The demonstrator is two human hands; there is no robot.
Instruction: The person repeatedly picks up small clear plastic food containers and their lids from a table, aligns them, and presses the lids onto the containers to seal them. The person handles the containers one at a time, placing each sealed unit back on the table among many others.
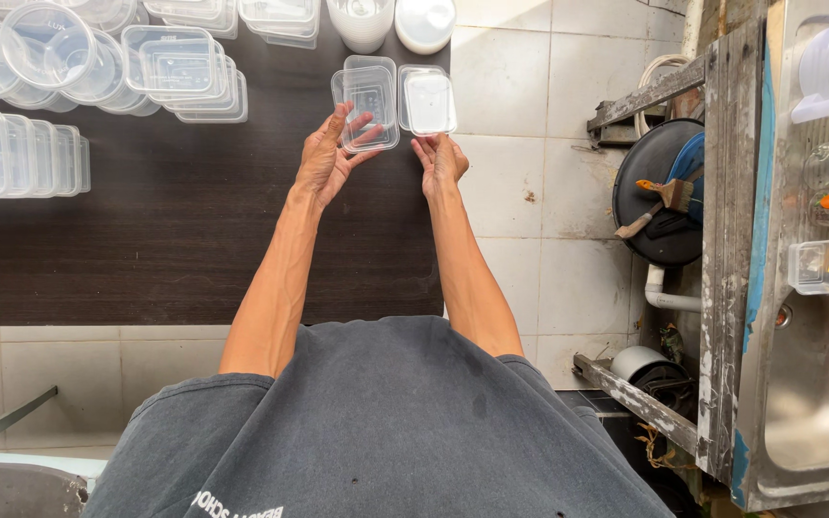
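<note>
Left hand (323, 158) grip: container (368, 104) lengthwise away.

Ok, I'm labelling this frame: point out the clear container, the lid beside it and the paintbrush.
Container (369, 101), head view, middle of its base.
Lid (429, 101), head view, centre of its flat top.
Paintbrush (664, 195), head view, its ferrule.

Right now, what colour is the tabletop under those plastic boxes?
Dark brown with a wood grain, the tabletop; clearest in the head view.
</note>
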